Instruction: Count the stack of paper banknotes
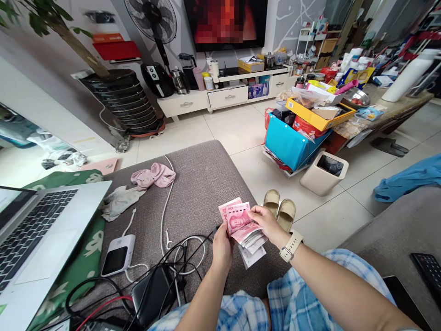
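Note:
A stack of banknotes (253, 236) is held between both hands above the edge of the grey seat. Red 100 notes lie at the top of the stack, and paler notes stick out below. My left hand (223, 246) is closed on the stack's left side, its fingers partly hidden behind the notes. My right hand (268, 224), with a cream watch (291, 246) on the wrist, pinches the upper right edge of a red note (238, 218), which stands folded up from the others.
On the grey seat (196, 184) lie a laptop (37, 239), a white power bank (119, 255), tangled cables, a black box-shaped device (153, 289) and a pink cloth (153, 177). Tan slippers (285, 214), a beige bin (324, 174) and a blue box (289, 142) stand on the floor.

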`<state>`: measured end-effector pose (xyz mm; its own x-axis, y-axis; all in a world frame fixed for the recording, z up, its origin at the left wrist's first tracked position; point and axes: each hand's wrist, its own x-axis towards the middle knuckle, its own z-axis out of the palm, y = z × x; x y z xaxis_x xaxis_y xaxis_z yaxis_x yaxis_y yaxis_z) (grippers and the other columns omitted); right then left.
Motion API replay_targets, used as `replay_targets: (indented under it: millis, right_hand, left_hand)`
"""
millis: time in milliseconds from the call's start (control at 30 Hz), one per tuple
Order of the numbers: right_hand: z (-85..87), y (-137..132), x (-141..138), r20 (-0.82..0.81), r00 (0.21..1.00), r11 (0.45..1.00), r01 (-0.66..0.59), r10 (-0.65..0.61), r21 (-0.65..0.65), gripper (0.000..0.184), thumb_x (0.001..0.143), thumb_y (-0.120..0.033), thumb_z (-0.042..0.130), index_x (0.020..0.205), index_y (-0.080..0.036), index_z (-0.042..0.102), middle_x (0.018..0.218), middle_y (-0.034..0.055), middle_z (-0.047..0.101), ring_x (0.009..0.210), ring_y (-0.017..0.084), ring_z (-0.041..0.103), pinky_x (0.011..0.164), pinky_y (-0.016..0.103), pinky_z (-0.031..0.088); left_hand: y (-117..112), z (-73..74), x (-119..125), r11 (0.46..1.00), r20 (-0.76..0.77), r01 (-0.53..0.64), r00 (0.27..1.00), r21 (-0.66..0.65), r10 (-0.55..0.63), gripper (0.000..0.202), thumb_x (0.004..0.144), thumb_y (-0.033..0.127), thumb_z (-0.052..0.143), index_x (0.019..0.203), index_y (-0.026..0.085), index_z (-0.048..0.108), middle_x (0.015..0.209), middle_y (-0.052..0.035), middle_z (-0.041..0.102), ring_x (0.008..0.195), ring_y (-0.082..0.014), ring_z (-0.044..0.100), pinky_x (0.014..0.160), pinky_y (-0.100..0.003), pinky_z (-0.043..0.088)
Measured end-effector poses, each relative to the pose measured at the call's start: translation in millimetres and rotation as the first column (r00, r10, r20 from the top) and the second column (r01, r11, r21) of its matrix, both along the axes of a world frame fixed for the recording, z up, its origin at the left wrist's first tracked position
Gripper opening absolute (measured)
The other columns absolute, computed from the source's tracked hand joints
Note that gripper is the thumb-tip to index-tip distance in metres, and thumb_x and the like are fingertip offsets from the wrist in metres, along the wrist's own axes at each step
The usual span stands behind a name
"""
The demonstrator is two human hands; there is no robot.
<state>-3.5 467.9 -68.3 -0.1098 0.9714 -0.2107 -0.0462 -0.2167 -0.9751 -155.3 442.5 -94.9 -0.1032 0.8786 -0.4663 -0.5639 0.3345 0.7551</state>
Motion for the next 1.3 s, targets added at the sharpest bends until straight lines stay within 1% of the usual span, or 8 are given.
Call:
replay_targets:
  millis: [200, 400, 700, 900, 1000, 1100, 1167, 1300]
  right_hand:
    - [-0.6, -0.1, -0.2, -0.011, 1.000, 1.000, 0.000, 0.000, -0.014, 0.031, 0.081, -0.046, 0.066, 0.071, -0.019, 0.056, 0.069, -0.0023, 0.055, 0.064, 0.015, 0.050, 0.062, 0.028, 0.037]
    - [0.9, -0.3, -1.0, -0.027, 1.000, 1.000, -0.001, 0.001, 0.012, 0.029, 0.081, -0.044, 0.065, 0.070, -0.019, 0.057, 0.067, -0.0024, 0.053, 0.063, 0.015, 0.049, 0.062, 0.028, 0.036]
    - [1.6, -0.5, -0.4, -0.037, 0.999, 1.000, -0.003, 0.003, 0.010, 0.029, 0.081, -0.046, 0.066, 0.072, -0.019, 0.058, 0.068, -0.0016, 0.055, 0.064, 0.016, 0.050, 0.062, 0.029, 0.037]
    - [0.9, -0.4, -0.5, -0.024, 1.000, 1.000, -0.003, 0.003, 0.015, 0.024, 0.082, -0.041, 0.065, 0.075, -0.018, 0.061, 0.072, -0.0002, 0.058, 0.068, 0.017, 0.053, 0.066, 0.030, 0.038]
    - [1.1, -0.4, -1.0, -0.029, 1.000, 1.000, 0.002, -0.002, 0.020, 0.024, 0.082, -0.040, 0.065, 0.074, -0.018, 0.060, 0.072, -0.0006, 0.058, 0.069, 0.017, 0.053, 0.067, 0.030, 0.039]
    - [1.8, -0.9, -1.0, -0.025, 1.000, 1.000, 0.006, -0.006, 0.023, 0.027, 0.083, -0.042, 0.064, 0.071, -0.019, 0.059, 0.069, -0.0016, 0.056, 0.067, 0.016, 0.051, 0.065, 0.029, 0.038]
    - [1.7, -1.4, -0.9, -0.036, 0.999, 0.999, 0.024, -0.023, 0.033, 0.030, 0.084, -0.045, 0.064, 0.069, -0.019, 0.058, 0.069, -0.0016, 0.055, 0.067, 0.016, 0.051, 0.065, 0.029, 0.038]
    - [-1.4, -1.2, -0.7, -0.117, 0.992, 0.999, 0.047, -0.047, -0.001, 0.038, 0.085, -0.055, 0.060, 0.071, -0.019, 0.061, 0.066, -0.0007, 0.057, 0.062, 0.016, 0.052, 0.062, 0.029, 0.038]
  left_hand:
    - [0.9, -1.5, -0.7, 1.000, 0.005, -0.002, 1.000, -0.009, 0.002, 0.034, 0.074, 0.042, 0.066, 0.094, 0.014, 0.072, 0.092, -0.0081, 0.075, 0.085, -0.0238, 0.067, 0.078, -0.034, 0.051]
    - [1.0, 0.1, -0.7, 1.000, 0.000, 0.015, 1.000, 0.010, -0.015, 0.034, 0.074, 0.039, 0.067, 0.096, 0.014, 0.073, 0.095, -0.0086, 0.075, 0.089, -0.0249, 0.068, 0.079, -0.034, 0.052]
    - [0.4, 0.2, -0.4, 1.000, 0.006, -0.008, 1.000, 0.011, 0.008, 0.034, 0.072, 0.037, 0.068, 0.095, 0.013, 0.073, 0.094, -0.0090, 0.075, 0.084, -0.0230, 0.068, 0.078, -0.033, 0.052]
    - [0.2, -0.7, -0.5, 1.000, -0.004, -0.002, 1.000, 0.015, 0.002, 0.030, 0.072, 0.032, 0.064, 0.093, 0.014, 0.073, 0.093, -0.0073, 0.075, 0.084, -0.0217, 0.067, 0.078, -0.032, 0.051]
    - [0.1, 0.4, -0.7, 1.000, -0.020, -0.003, 1.000, 0.017, 0.004, 0.027, 0.072, 0.031, 0.063, 0.091, 0.015, 0.074, 0.090, -0.0063, 0.075, 0.083, -0.0210, 0.066, 0.076, -0.030, 0.051]
    - [0.4, 1.0, -0.6, 1.000, -0.024, -0.005, 1.000, 0.012, 0.005, 0.025, 0.072, 0.031, 0.063, 0.088, 0.015, 0.074, 0.087, -0.0059, 0.075, 0.079, -0.0199, 0.066, 0.074, -0.029, 0.051]
    - [0.8, 1.0, -0.2, 1.000, -0.014, -0.012, 1.000, 0.012, 0.012, 0.025, 0.073, 0.033, 0.065, 0.088, 0.015, 0.073, 0.086, -0.0061, 0.075, 0.079, -0.0200, 0.066, 0.076, -0.030, 0.051]
    - [1.1, 1.7, 0.8, 1.000, 0.020, -0.009, 1.000, 0.027, 0.008, 0.033, 0.073, 0.036, 0.068, 0.095, 0.011, 0.073, 0.096, -0.0109, 0.075, 0.089, -0.0250, 0.069, 0.086, -0.036, 0.051]
